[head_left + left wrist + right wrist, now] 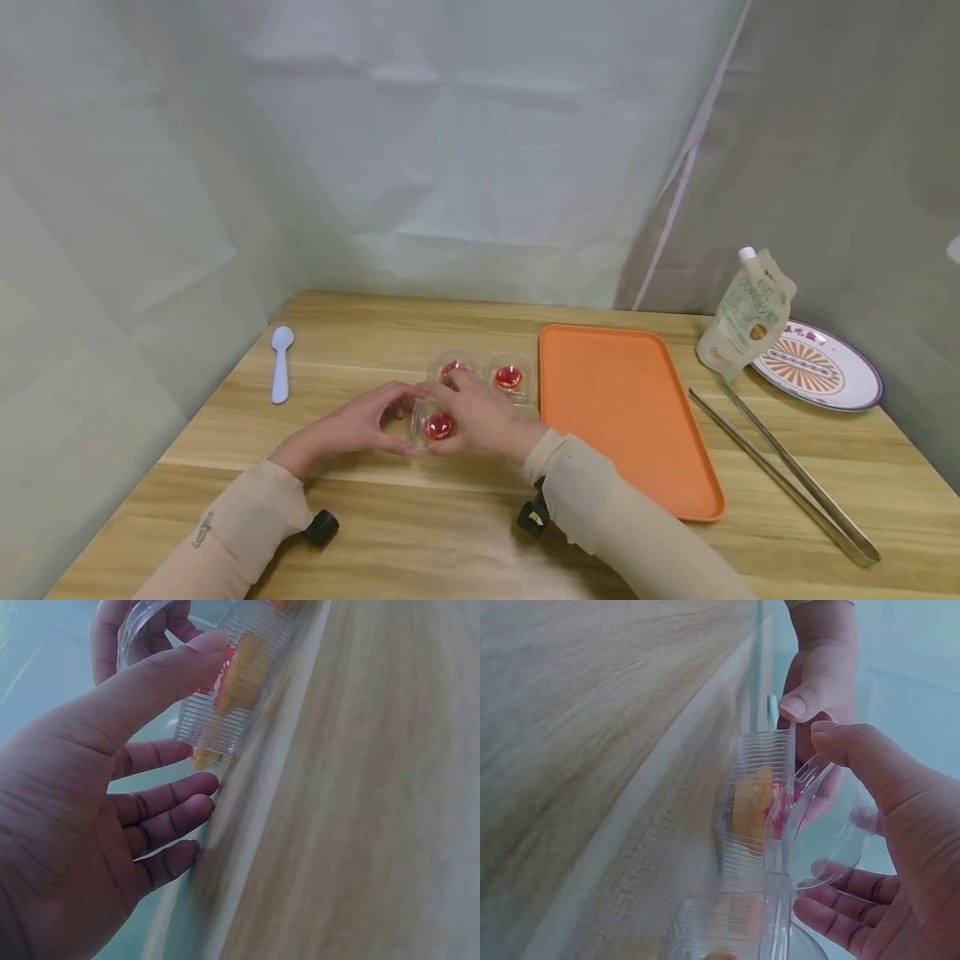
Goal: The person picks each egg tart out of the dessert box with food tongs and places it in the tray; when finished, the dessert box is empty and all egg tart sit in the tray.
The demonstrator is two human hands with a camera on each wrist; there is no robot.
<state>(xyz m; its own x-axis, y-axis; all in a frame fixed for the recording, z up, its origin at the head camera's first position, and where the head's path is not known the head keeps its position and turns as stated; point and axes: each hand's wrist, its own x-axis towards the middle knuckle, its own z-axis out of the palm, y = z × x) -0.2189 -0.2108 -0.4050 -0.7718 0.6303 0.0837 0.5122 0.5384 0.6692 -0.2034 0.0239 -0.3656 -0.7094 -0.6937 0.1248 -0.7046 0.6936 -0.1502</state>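
A clear plastic box (763, 746) with ribbed sides holds a small tart (438, 427) with a red top and yellow crust. From its left end my left hand (348, 425) grips it, thumb at the near edge and index finger at the far corner; the other fingers stay loosely bent. My right hand (487, 417) pinches the clear domed lid (836, 862) between thumb and fingers. The lid stands tilted up from the box in the right wrist view. Behind lie two more red-topped tarts (508, 377) under clear domes, one partly hidden by my right hand.
An orange tray (615, 408) lies right of the boxes. Beyond it are long metal tongs (787, 475), a spouted pouch (750, 321) standing upright and a patterned oval plate (862, 379). A pale blue spoon (281, 367) lies at the left. Curtains hang behind the wooden table (420, 533).
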